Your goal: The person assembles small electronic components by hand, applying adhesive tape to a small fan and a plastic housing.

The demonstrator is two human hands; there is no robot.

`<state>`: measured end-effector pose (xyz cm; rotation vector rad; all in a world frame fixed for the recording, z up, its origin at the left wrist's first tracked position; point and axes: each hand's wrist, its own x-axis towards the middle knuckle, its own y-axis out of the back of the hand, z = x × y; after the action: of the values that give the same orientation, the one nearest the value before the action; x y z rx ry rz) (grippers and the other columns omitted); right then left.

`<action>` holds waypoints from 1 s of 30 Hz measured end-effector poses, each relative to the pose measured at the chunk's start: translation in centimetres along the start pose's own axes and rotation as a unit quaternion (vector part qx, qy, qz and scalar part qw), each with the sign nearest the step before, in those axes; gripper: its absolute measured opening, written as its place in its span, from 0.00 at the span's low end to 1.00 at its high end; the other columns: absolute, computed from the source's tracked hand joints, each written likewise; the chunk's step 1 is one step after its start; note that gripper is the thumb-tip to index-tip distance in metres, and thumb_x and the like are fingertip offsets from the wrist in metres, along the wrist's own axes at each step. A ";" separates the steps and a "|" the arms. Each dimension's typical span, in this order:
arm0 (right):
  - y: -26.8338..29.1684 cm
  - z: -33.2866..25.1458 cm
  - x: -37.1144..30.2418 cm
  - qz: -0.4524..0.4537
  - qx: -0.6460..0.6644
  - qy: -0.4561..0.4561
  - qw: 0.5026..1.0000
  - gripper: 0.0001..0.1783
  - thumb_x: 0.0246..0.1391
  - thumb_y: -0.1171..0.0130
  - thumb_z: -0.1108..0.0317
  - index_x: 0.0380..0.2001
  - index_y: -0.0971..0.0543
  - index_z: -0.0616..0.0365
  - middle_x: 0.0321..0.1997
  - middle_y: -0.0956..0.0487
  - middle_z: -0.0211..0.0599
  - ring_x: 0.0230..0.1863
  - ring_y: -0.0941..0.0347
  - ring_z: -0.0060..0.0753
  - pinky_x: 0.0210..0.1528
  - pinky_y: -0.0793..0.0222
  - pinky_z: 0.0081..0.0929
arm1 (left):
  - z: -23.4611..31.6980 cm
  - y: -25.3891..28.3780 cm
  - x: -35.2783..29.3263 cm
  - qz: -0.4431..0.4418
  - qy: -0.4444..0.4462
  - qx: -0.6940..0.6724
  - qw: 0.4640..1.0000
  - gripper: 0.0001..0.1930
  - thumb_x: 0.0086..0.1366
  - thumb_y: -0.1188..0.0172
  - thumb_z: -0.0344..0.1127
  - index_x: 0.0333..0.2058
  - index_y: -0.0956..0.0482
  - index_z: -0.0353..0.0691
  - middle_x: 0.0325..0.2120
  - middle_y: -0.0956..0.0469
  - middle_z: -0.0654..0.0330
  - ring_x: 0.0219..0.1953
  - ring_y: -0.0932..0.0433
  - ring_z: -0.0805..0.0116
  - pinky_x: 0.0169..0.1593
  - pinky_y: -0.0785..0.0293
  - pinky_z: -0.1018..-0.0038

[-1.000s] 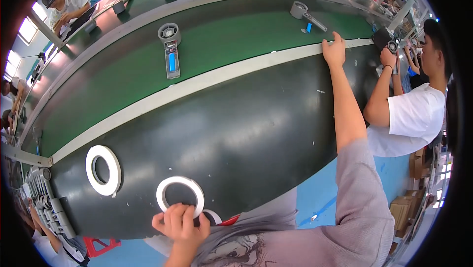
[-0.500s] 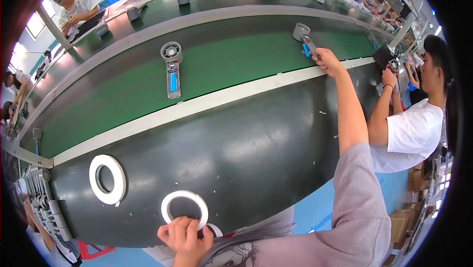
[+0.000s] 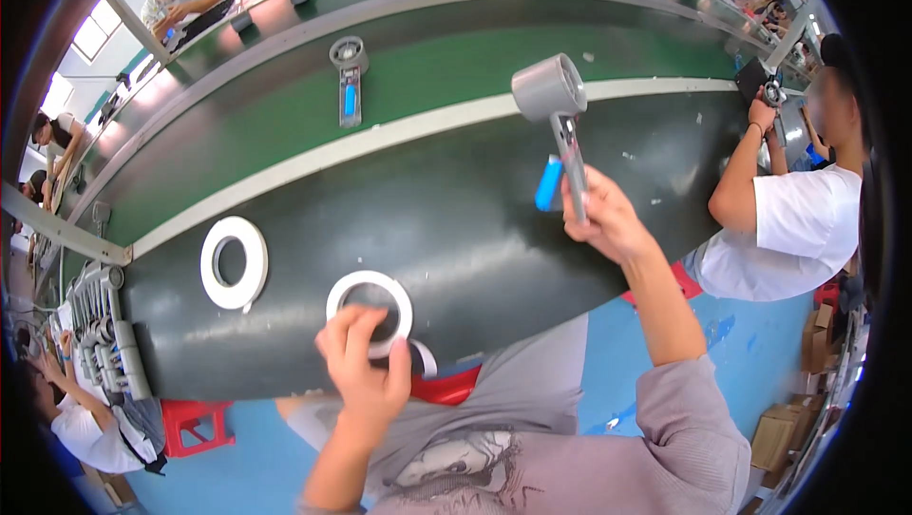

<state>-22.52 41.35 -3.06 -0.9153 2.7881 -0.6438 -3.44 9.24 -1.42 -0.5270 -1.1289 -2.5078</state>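
My right hand (image 3: 608,216) is closed round the handle of a grey handheld fan (image 3: 549,89), lifted above the dark work surface. The fan's round head points up, and a blue cylindrical cell (image 3: 549,184) hangs out beside the opened handle. Over the near edge, my left hand (image 3: 366,372) has its fingers and thumb apart at a white tape roll (image 3: 369,279); whether the fingertips touch it is unclear. Partly behind that hand is another white roll (image 3: 425,358). Farther left lies a wider white tape roll (image 3: 234,263).
Beyond a pale rail (image 3: 427,125), another opened fan (image 3: 349,87) lies on the green conveyor belt (image 3: 256,125). Grey fan parts (image 3: 123,353) are stacked at the left end. A co-worker (image 3: 798,220) sits at the right, holding a fan. A red stool (image 3: 197,425) stands on the blue floor.
My right hand has brought the fan from over the belt back toward me. My left hand's fingers have spread from their curl at the tape roll. The view has shifted.
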 end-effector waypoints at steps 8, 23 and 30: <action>-7.4 2.6 -7.4 0.004 -0.024 -0.062 0.998 0.18 0.67 0.40 0.60 0.51 0.27 0.62 0.28 0.28 0.24 0.22 0.41 0.12 0.23 0.48 0.16 | 4.7 -5.7 6.0 -0.306 0.205 -0.524 0.768 0.14 0.70 0.43 0.25 0.52 0.21 0.28 0.37 0.20 0.60 0.32 0.29 0.79 0.38 0.31 0.78; -10.6 4.1 -5.6 0.198 -0.458 -0.027 0.866 0.15 0.60 0.40 0.74 0.50 0.26 0.63 0.25 0.26 0.29 0.23 0.35 0.16 0.24 0.42 0.22 | 3.6 -7.1 7.1 -0.265 0.293 -0.340 0.853 0.13 0.63 0.27 0.37 0.33 0.18 0.33 0.23 0.19 0.65 0.21 0.28 0.83 0.25 0.35 0.84; -10.4 4.4 -5.0 0.078 -0.559 0.275 0.778 0.23 0.48 0.33 0.78 0.50 0.24 0.60 0.36 0.20 0.35 0.26 0.29 0.25 0.30 0.36 0.22 | 3.2 -6.4 7.0 -0.266 0.298 -0.354 0.845 0.14 0.64 0.27 0.38 0.32 0.18 0.32 0.23 0.19 0.64 0.22 0.26 0.82 0.25 0.33 0.84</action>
<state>-11.79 35.18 -2.47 -0.5962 3.6500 1.1294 -11.82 14.59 -0.28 0.4892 -0.0710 -3.1811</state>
